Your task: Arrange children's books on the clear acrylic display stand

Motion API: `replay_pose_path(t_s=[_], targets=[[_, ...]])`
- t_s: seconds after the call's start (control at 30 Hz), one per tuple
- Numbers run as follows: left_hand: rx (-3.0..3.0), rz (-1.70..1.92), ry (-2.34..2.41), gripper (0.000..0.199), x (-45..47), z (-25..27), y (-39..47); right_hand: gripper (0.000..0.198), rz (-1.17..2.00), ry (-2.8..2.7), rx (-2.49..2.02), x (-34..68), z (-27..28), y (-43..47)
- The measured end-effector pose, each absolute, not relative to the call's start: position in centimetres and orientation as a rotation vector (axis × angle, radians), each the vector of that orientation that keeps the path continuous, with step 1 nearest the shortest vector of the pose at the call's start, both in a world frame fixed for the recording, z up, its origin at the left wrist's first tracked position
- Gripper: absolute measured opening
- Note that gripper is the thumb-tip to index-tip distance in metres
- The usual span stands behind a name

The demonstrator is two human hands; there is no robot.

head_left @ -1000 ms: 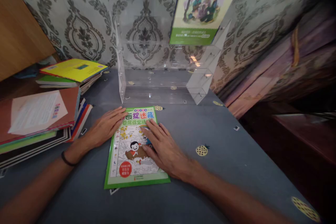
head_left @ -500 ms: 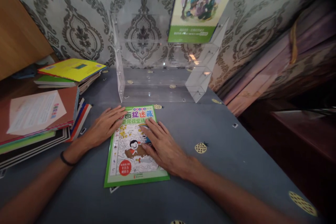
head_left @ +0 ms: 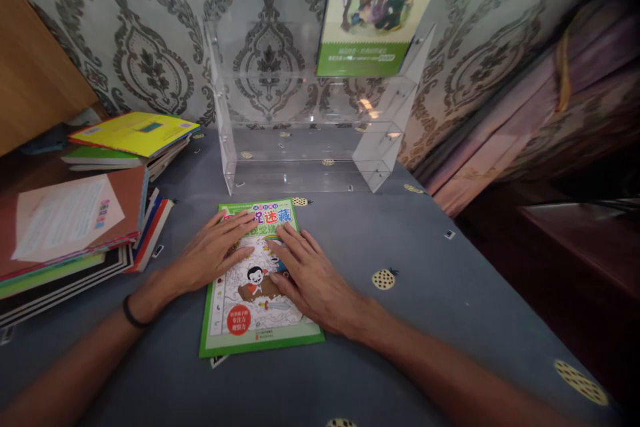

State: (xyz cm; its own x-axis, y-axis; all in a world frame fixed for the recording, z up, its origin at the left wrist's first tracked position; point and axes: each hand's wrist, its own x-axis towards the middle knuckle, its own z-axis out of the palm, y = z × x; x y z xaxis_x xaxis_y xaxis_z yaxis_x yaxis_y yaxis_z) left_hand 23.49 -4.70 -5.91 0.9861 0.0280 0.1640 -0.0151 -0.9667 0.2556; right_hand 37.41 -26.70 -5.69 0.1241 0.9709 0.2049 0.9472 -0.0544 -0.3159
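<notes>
Both hands laid on the book, neither pinching, seen from the head camera. Left hand (head_left: 213, 250): palm down, fingers extended; half a second ago at the cover's left edge, now slid inward over part of the title. Right hand (head_left: 310, 273): hardly shifted, fingers loosely spread over the cover's right side. Book (head_left: 257, 293) practically unmoved, flat on the table (head_left: 410, 347), well in from the table's right edge. My reading: it is steadied from both sides, not gripped.

Count: one book under the hands; one clear rack (head_left: 375, 167) toward the table's far edge; one upright green-and-cream book (head_left: 373, 33) on its upper part; two stacks on the table's left side, the yellow-topped stack (head_left: 135, 133) farther back, the brown-topped stack (head_left: 75, 213) nearer. Volumes per stack: cannot tell. One dark wristband (head_left: 134, 312), left wrist.
</notes>
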Motion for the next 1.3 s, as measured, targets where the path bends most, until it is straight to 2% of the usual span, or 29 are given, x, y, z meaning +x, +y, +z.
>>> replay_pose_path(t_s=[0.27,0.73,1.3], targets=[[2.896,0.291,0.024,0.053,24.2,-5.3,-5.0,0.047,0.125,-1.847,-2.054,37.4,-5.4,-26.7],[2.821,0.214,-0.135,0.048,31.3,-5.1,-6.6,0.046,0.102,-1.838,-2.049,37.1,-4.9,-26.6],[2.870,0.342,-0.101,0.047,29.4,-6.0,-6.4,0.044,0.112,-1.836,-2.054,37.3,-4.9,-26.7]])
